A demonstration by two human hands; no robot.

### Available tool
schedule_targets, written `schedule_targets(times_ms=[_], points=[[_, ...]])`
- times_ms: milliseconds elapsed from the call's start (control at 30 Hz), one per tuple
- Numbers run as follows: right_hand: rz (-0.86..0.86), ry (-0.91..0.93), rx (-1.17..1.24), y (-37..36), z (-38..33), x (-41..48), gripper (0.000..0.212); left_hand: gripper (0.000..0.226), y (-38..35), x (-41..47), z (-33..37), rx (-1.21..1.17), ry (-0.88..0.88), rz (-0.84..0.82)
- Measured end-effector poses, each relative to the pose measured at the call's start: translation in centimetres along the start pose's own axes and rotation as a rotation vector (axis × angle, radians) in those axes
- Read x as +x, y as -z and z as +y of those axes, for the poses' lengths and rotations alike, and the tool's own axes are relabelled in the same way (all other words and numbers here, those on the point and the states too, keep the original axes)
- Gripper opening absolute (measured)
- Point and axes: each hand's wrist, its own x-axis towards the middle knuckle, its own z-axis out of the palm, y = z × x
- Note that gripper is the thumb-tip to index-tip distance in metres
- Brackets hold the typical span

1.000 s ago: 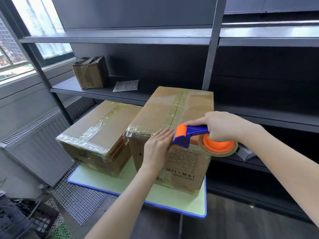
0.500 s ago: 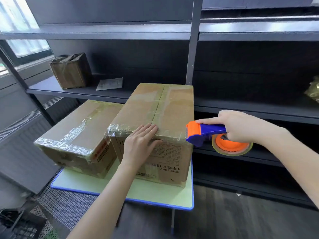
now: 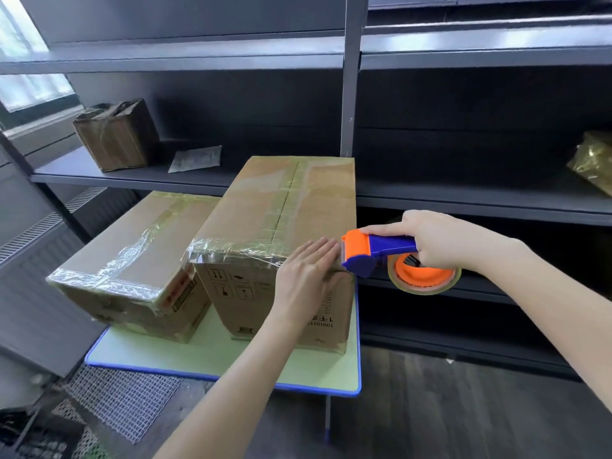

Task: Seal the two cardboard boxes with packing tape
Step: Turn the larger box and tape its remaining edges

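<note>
The shorter cardboard box [image 3: 132, 260] sits on the left of the pale green table [image 3: 231, 362], with crinkled clear tape along its top seam and near edge. The taller cardboard box [image 3: 281, 207] stands touching it on the right, taped down the middle seam and across the near top edge. The left hand [image 3: 308, 276] lies flat on that near edge close to the box's right corner, fingers straight and together and pressing the tape down, with the thumb on the front face. Just beside its fingertips is the orange head of the tape dispenser [image 3: 374, 250], which meets the box's right corner. The right hand [image 3: 443, 240] is wrapped round the blue handle, and the tape roll [image 3: 424, 281] hangs beneath it, out past the table's edge.

Half a second ago the left hand lay nearer the middle of the near edge, well apart from the dispenser; it has since slid right until it almost meets the dispenser's head.

A radiator [image 3: 33, 260] lines the wall at far left, with a wire mesh panel [image 3: 122, 399] on the floor below the table. Behind the boxes runs a dark metal shelf unit [image 3: 351, 94]. Its middle shelf holds a small worn box [image 3: 116, 134] and a paper slip [image 3: 195, 159] on the left, and a crumpled golden wrapper [image 3: 592, 164] at far right.
</note>
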Motion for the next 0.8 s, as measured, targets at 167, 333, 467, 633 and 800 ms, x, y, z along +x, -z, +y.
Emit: schedule_targets(times_ms=[167,333,467,633,800], points=[[-0.028,-0.111,-0.002,1.1,3.2,-2.7,0.090,0.049,0.5,-0.2,-0.1,-0.002,0.050,-0.014],[-0.033,-0.118,-0.129,-0.1,2.7,-4.0,0.084,0.049,0.7,-0.1,0.7,-0.020,0.072,-0.074],[-0.020,-0.061,-0.217,-0.6,1.8,-3.2,0.079,0.046,1.6,-0.2,1.2,-0.051,0.085,-0.112],[-0.104,-0.067,-0.294,-0.3,0.4,-1.3,0.077,0.054,2.1,0.2,1.6,-0.065,0.114,-0.166],[-0.198,-0.099,-0.259,0.5,-0.8,0.3,0.078,0.056,2.4,0.7,1.7,-0.036,0.107,-0.216]])
